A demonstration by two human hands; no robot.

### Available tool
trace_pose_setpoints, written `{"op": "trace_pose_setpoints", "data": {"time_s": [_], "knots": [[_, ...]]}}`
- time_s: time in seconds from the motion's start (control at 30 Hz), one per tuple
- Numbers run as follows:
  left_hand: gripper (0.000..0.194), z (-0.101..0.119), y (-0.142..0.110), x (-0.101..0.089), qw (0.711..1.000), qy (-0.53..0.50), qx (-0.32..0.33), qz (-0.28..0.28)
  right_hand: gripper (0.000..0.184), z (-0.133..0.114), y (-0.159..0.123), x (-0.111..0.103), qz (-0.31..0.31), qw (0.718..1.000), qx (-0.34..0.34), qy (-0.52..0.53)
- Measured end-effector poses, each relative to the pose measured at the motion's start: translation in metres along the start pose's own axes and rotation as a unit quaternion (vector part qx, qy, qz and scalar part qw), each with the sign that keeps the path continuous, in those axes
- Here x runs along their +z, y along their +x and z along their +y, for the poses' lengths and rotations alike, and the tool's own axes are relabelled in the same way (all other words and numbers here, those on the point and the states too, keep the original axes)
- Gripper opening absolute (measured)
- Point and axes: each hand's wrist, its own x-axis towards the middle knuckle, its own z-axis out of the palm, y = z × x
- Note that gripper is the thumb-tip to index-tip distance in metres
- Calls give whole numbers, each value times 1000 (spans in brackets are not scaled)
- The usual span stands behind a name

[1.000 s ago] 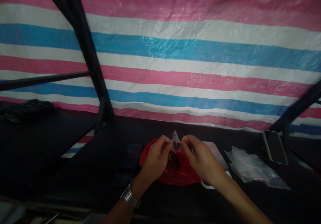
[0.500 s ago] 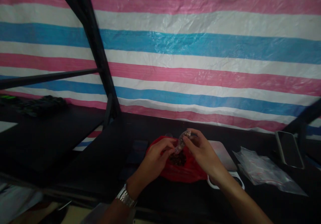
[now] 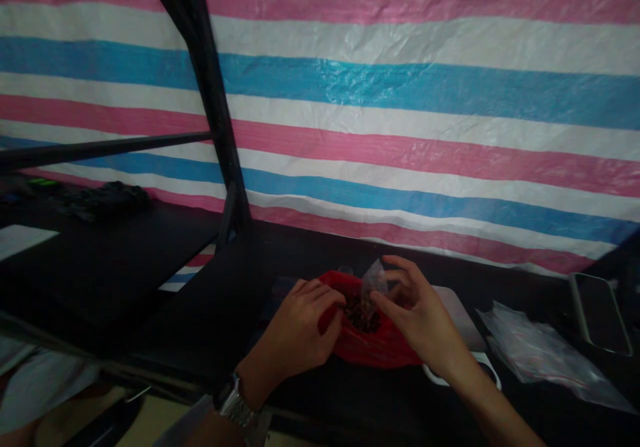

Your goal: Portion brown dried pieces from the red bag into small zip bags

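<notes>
Striped tarp (image 3: pixel 400 100) in pink, white & blue fills the background, w/ a black metal frame (image 3: pixel 213 93) standing in front of it at left. Below runs a dark surface (image 3: pixel 200 300), dimly lit.

Far left of the fingers, well apart: a dark bundle of cloth (image 3: pixel 105 200) on the surface, and a pale sheet (image 3: pixel 23 239) near the left edge.

Left hand (image 3: pixel 300 330), wristwatch (image 3: pixel 234 403) on its wrist, is curled over the left rim of a red plastic bag (image 3: pixel 370 347) lying on the surface; its fingers (image 3: pixel 325 297) pinch at the bag's edge or at the dark contents (image 3: pixel 363 312) inside, can't tell which exactly. Grip looks closed on the bag.

Just right of those fingers, a small clear pouch (image 3: pixel 374 277) stands up over the red bag's mouth, its lower end down among the dark bits. Right hand (image 3: pixel 425 317) holds it: thumb & forefinger pinched on the pouch, other fingers (image 3: pixel 407 267) spread loosely above.

Behind & under the right hand sits a white flat object (image 3: pixel 463 323), partly hidden; the red bag touches it. Further right of the fingers, a pile of clear zip bags (image 3: pixel 540 357) lies flat. Beyond that, well apart, a phone (image 3: pixel 600 313) leans near the right edge.
</notes>
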Motion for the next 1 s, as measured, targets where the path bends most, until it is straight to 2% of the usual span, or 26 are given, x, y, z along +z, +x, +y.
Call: {"op": "trace_pose_setpoints", "data": {"time_s": [0.07,0.17,0.27,0.5,0.77,0.87,1.0], "knots": [[29,2,-2,-6,1000,-1,9,-23,57,0,-1,0,-12,1000,10,5],[39,2,-4,-7,998,-7,20,-51,57,-1,-2,-1,6,1000,17,16],[40,1,-5,-2,998,0,33,-49,55,-3,-3,0,-10,999,27,34],[28,1,0,3,998,-11,64,22,53,-8,-5,4,-31,998,29,46],[24,8,1,2,991,-22,107,81,49,-10,-6,4,-25,1000,-2,0],[24,11,2,2,991,-41,92,87,52,-8,-6,3,-27,1000,-14,-5],[27,15,7,7,996,-56,3,72,54,-6,-6,4,-35,999,-21,1]]}}
